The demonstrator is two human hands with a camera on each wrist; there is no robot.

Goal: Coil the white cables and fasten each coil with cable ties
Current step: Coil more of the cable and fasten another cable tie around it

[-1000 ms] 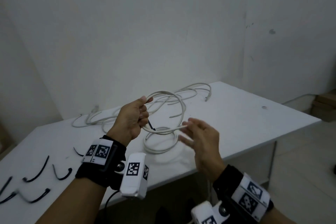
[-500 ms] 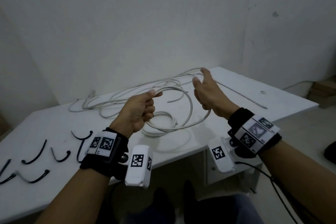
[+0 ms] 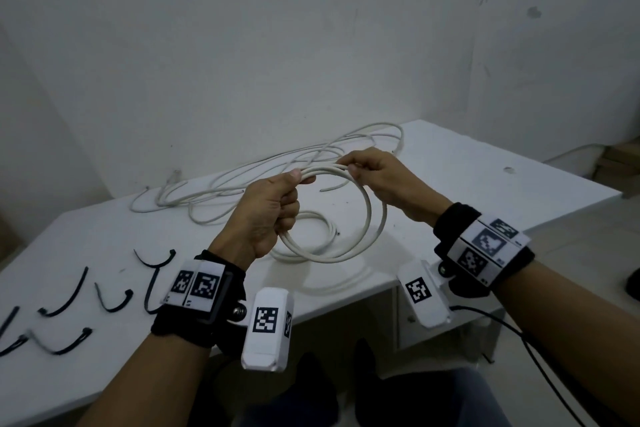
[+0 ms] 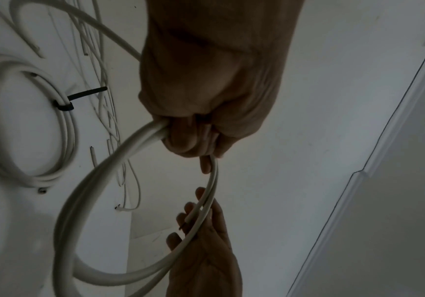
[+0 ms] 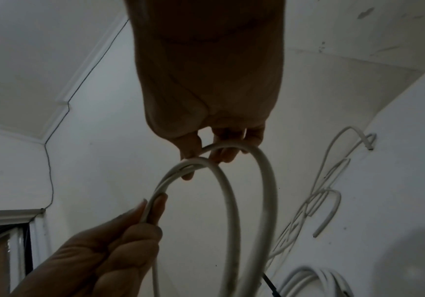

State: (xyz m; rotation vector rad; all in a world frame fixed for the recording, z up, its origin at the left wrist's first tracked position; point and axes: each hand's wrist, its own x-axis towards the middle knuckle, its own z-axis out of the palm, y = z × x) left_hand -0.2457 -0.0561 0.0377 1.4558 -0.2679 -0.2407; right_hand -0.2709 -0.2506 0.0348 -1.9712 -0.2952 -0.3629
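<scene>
A white cable coil (image 3: 367,218) hangs in the air above the white table (image 3: 485,184), held between both hands. My left hand (image 3: 273,211) grips its left side in a fist, thumb on top. My right hand (image 3: 377,173) pinches the top strands, where the cable's cut end lies. In the left wrist view the coil (image 4: 99,191) runs from my left hand (image 4: 196,136) down to my right hand (image 4: 201,231). The right wrist view shows the coil (image 5: 231,201) pinched by my right hand (image 5: 206,148). A finished coil (image 4: 28,124) with a black tie (image 4: 65,105) lies on the table.
Loose white cables (image 3: 242,184) sprawl across the back of the table. Several black cable ties (image 3: 114,298) lie at the front left. A black cord (image 3: 540,374) hangs from my right wrist. Cardboard boxes (image 3: 620,156) sit on the floor at far right.
My right hand came back from its reach over the far cables and now pinches the top of the coil beside my left hand. The coil has gained a loop.
</scene>
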